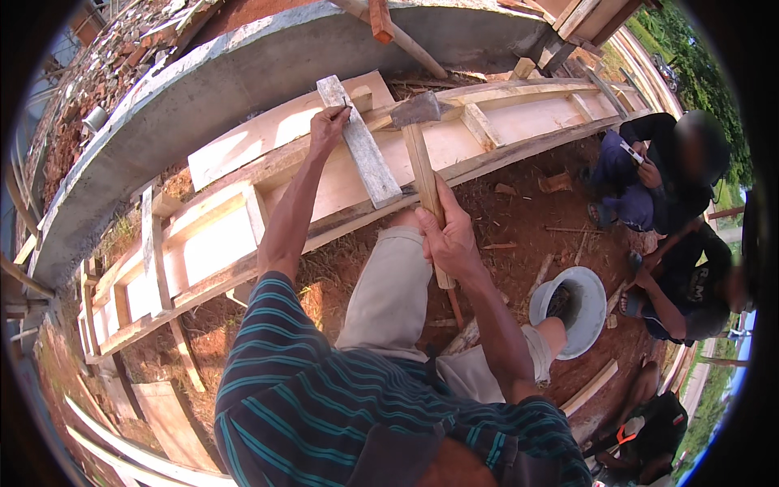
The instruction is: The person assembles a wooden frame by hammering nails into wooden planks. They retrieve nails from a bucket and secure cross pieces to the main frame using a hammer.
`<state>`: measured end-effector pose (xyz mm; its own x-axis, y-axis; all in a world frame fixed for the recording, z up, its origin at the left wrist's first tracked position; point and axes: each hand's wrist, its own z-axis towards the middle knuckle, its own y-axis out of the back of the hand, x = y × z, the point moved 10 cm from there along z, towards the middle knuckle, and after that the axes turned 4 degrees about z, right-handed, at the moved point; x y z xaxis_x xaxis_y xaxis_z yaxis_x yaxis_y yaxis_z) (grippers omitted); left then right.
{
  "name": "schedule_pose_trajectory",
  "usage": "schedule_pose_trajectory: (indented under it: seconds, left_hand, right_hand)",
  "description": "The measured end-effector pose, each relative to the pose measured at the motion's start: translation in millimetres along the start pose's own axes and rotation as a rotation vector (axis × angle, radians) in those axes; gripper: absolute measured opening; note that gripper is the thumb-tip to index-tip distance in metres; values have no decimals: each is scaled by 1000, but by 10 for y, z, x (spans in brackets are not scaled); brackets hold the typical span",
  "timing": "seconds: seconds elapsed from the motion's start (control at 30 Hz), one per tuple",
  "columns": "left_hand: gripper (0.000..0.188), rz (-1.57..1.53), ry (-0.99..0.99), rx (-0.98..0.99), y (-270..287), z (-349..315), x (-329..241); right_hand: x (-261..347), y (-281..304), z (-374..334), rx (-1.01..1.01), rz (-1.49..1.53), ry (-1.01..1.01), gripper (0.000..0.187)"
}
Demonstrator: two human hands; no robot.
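My right hand (449, 234) is wrapped round the wooden handle of a hammer (419, 154), whose dark, blocky metal head is up over the frame's far side. Beyond it to the left, my left hand (330, 127) pinches a thin dark nail (346, 102) against a short weathered board (363, 154). This board lies crosswise over a long wooden formwork frame (280, 189) with pale plywood panels inside. The nail stands upright near the board's far end; its lower part is hard to make out. The hammer head is apart from the nail.
A curved concrete wall (268, 61) runs behind the frame. By my right knee is a white bucket (586, 312) with dark contents. Several people crouch or sit at the right, one with a phone-like object (630, 152). Timber scraps (591, 388) lie on the reddish soil.
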<state>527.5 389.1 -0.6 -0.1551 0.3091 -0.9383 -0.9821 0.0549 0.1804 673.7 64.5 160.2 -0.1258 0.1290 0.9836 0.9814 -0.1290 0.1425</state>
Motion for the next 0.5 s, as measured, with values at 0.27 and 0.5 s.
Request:
schedule_pose_trajectory:
  seconds: [0.27, 0.5]
  left_hand:
    - [16, 190, -144, -7, -8, -86, -303]
    - [18, 198, -176, 30, -83, -142, -419]
  right_hand:
    - [338, -131, 676, -109, -426, 395, 58]
    - [106, -436, 1482, -66, -768, 387, 60]
